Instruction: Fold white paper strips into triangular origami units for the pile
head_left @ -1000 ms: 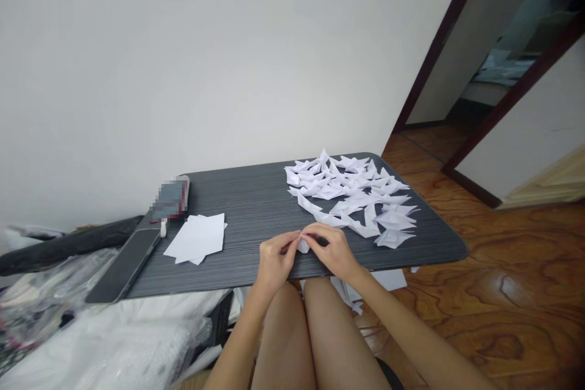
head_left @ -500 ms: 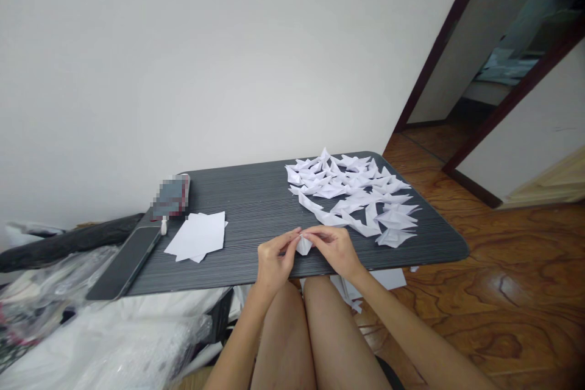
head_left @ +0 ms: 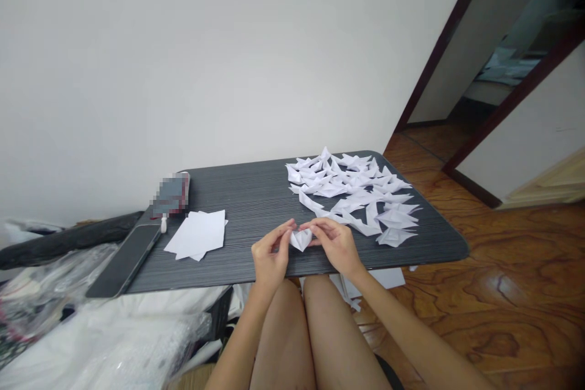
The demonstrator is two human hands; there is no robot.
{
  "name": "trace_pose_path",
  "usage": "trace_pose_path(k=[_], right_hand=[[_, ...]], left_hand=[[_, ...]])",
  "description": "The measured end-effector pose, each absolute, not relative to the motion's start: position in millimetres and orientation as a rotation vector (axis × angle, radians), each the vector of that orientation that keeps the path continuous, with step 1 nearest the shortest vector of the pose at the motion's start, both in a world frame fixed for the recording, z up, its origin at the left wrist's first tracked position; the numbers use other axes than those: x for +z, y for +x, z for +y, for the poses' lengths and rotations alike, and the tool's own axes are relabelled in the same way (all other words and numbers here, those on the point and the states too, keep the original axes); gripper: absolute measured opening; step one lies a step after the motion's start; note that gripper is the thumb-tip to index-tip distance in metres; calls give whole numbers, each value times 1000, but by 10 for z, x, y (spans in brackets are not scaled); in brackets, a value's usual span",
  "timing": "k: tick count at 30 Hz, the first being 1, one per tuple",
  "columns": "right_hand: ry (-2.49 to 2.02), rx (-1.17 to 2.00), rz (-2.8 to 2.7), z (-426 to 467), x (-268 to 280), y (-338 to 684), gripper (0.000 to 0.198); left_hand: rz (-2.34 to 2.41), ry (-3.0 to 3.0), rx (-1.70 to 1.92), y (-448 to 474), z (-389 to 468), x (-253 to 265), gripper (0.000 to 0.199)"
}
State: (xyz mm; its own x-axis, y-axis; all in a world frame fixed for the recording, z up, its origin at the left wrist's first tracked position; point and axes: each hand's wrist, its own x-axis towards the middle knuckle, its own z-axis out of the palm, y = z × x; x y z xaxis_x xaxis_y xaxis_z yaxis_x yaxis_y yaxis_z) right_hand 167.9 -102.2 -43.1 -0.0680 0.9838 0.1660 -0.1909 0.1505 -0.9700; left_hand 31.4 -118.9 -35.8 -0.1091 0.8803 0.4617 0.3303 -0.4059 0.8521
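Note:
Between my two hands is a small folded white paper [head_left: 301,240], its point facing down toward me, held just over the near edge of the dark table [head_left: 247,195]. My left hand [head_left: 273,252] pinches its left side between thumb and fingers. On the other side, my right hand [head_left: 336,245] pinches the right corner. Beyond my right hand lie many folded paper boats [head_left: 351,180], spread over the right part of the table. One boat [head_left: 395,236] sits by itself nearest the front of that group.
Loose white paper sheets [head_left: 198,234] lie overlapping on the left. A black phone [head_left: 125,259] rests at the left edge, near a blurred-out object [head_left: 170,195]. Plastic-wrapped bundles [head_left: 114,341] fill the lower left. More white paper [head_left: 384,278] shows below the table's front edge.
My hands have moved slightly apart and a little upward. The folded paper between them now shows wider, with more of its faces visible.

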Motion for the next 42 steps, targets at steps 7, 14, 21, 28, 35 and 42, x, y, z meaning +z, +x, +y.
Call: trace_pose_path(k=[7, 14, 21, 28, 35, 42], right_hand=[[-1003, 907, -1423, -1039, -454, 1659, 17], [-1048, 697, -1614, -1020, -400, 1720, 16], [-1038, 758, -1595, -984, -371, 1728, 15], [-1032, 792, -1583, -954, -377, 1714, 15], [-917, 860, -1673, -999, -311, 1769, 16], [-741, 780, -1982, -1070, -186, 1886, 25]], left_hand=[[1301, 1765, 1435, 319, -1196, -375, 21], [1151, 2329, 1044, 226, -1214, -216, 26], [1056, 2625, 911, 112, -1150, -271, 28], [960, 2534, 1200, 107, -1105, -417, 25], [960, 2532, 1193, 107, -1116, -402, 23], [973, 2515, 1154, 114, -1147, -365, 22]])
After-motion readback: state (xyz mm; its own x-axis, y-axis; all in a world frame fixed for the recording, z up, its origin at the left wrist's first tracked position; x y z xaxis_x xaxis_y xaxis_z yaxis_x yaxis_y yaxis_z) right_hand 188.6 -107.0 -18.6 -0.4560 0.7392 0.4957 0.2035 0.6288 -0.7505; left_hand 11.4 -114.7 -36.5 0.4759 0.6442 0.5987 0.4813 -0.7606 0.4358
